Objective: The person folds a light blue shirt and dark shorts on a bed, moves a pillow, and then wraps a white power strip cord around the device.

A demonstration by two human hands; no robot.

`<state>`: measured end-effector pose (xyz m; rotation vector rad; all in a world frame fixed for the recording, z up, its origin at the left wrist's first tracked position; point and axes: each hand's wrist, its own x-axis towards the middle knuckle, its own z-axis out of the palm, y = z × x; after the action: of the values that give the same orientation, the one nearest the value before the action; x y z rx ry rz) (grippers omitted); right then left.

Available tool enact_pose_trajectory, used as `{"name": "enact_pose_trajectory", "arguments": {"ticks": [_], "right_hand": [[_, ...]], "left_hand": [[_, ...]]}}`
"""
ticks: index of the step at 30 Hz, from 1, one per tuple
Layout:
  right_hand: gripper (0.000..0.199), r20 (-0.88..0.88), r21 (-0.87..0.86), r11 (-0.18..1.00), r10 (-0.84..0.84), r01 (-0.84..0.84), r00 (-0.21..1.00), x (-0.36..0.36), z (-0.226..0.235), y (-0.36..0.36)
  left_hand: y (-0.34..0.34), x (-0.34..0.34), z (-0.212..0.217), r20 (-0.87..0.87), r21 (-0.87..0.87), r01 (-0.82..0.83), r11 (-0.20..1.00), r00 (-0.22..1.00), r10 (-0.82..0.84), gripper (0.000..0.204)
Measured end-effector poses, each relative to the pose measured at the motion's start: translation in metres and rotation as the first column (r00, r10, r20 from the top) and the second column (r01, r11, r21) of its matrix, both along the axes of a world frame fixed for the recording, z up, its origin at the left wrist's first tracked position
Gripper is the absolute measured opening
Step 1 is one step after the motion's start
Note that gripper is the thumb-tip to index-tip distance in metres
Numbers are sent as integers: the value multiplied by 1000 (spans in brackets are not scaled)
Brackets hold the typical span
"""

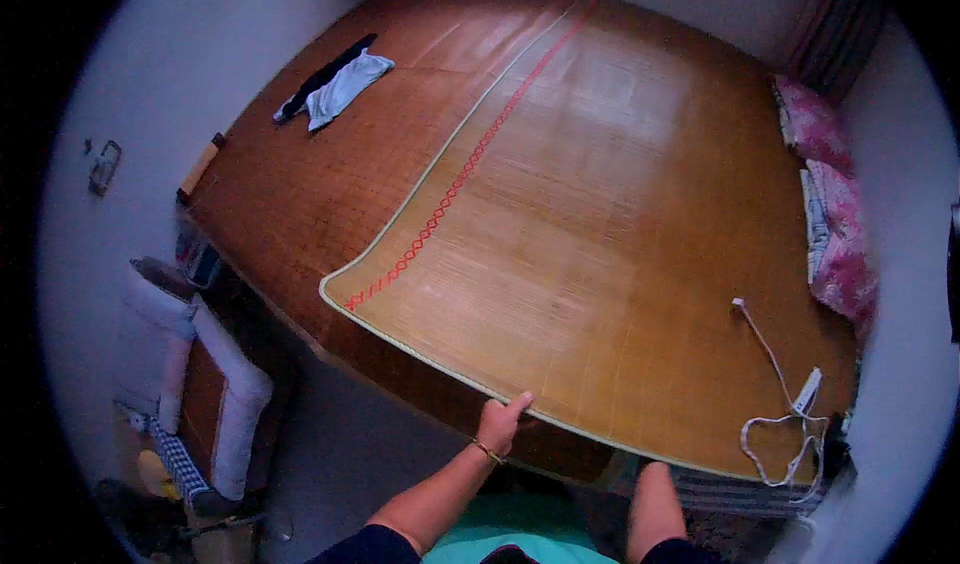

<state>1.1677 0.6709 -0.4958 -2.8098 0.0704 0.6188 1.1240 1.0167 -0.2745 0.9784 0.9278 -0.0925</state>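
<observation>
A tan woven sleeping mat (600,234) with a pale green border and a red patterned stripe lies over a darker brown mat (400,134) on a wide bed. My left hand (503,424) grips the near border of the tan mat, its thumb on top and the other fingers curled beneath, out of sight. A bracelet circles that wrist. Farther right, my right hand (655,479) reaches the same near edge. Its fingers are hidden at the mat's border, so their grip does not show.
Dark and light-blue cloths (345,89) lie at the far left of the bed. Pink pillows (835,214) line the right side. A white power strip (806,392) with its cord rests near the right corner. A cushioned chair (230,394) stands at the left.
</observation>
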Motion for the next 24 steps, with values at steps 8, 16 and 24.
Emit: {"name": "enact_pose_trajectory", "arguments": {"ticks": [8, 16, 24], "right_hand": [[25, 122, 298, 935, 161, -191, 979, -101, 151, 120], [18, 76, 870, 479, 92, -111, 993, -59, 296, 414], [26, -130, 991, 94, 397, 100, 909, -109, 392, 702]], "left_hand": [[34, -48, -28, -10, -391, 178, 903, 980, -198, 18], [256, -82, 94, 483, -218, 256, 942, 867, -124, 17], [498, -186, 161, 454, -239, -263, 935, 821, 346, 14]]}}
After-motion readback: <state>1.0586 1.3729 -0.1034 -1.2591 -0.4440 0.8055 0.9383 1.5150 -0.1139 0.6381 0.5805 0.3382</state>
